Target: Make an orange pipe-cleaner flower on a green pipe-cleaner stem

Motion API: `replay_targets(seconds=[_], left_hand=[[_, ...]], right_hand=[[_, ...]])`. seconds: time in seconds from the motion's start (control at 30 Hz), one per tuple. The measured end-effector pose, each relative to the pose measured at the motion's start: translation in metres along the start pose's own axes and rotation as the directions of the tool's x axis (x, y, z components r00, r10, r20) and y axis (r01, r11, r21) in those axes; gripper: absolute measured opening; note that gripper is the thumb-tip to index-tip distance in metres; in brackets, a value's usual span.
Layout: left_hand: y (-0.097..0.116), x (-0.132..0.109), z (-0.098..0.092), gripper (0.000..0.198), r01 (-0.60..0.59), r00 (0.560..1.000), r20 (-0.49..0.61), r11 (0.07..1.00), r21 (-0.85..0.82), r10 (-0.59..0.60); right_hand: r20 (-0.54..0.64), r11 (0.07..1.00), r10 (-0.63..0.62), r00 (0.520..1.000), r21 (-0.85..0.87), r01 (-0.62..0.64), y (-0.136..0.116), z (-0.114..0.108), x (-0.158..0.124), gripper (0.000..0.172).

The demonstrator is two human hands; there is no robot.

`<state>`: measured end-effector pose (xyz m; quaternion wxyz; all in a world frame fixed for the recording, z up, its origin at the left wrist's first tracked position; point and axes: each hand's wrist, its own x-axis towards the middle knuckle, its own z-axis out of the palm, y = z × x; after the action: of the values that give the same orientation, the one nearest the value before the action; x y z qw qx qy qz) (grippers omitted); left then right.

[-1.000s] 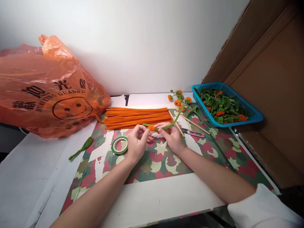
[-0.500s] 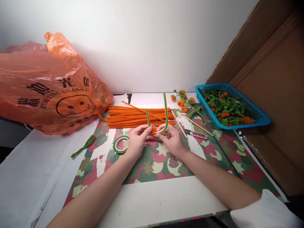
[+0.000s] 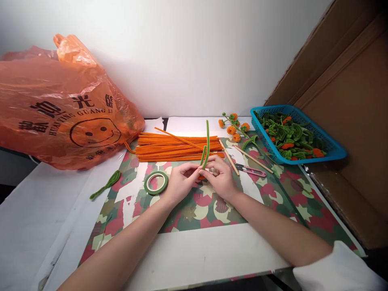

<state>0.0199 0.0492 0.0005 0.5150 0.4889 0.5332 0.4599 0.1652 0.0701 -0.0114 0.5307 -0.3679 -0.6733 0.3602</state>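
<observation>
Both hands meet over the patterned table covering. Between their fingertips is a green pipe cleaner, its two ends sticking up close together, one longer than the other. A bit of an orange pipe-cleaner flower shows under the fingers; most of it is hidden. My left hand pinches at the base of the green stems. My right hand is closed on the same green pipe cleaner from the other side. Just behind the hands lies a bundle of orange pipe cleaners.
Left of the hands are a roll of green tape and a looped green pipe-cleaner piece. Wooden sticks, pink snips and a finished flower spray lie right. A blue basket and an orange plastic bag flank the table.
The two green ends, spread apart before, now stand side by side. My left hand has come closer to the right, and the orange flower is now mostly covered by fingers.
</observation>
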Motion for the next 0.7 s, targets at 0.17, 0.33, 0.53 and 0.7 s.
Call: replay_targets(seconds=[0.17,0.33,0.53,0.7], left_hand=[[-0.002,0.0042,-0.0021,0.039,0.125,0.99,0.077,0.985,-0.12,-0.116],[-0.0009,0.0063,-0.0021,0.039,0.183,0.981,0.09,0.972,-0.145,-0.171],[0.0001,0.0047,0.0024,0.038,0.049,0.998,-0.034,0.992,-0.117,-0.053],[-0.0018,0.0061,0.0008,0.036,-0.027,0.998,-0.055,0.996,-0.09,0.022]], right_hand=[[-0.007,0.998,0.014,1.0,0.068,-0.014,0.0025,0.0006,0.0007,0.004],[0.007,0.985,0.079,0.997,0.155,-0.08,0.0022,-0.0011,-0.0028,0.013],[0.029,0.908,0.196,0.98,0.372,-0.193,0.0061,0.0004,-0.0042,0.019],[0.019,0.969,0.135,0.991,0.208,-0.137,0.0095,0.0024,-0.0018,0.013]])
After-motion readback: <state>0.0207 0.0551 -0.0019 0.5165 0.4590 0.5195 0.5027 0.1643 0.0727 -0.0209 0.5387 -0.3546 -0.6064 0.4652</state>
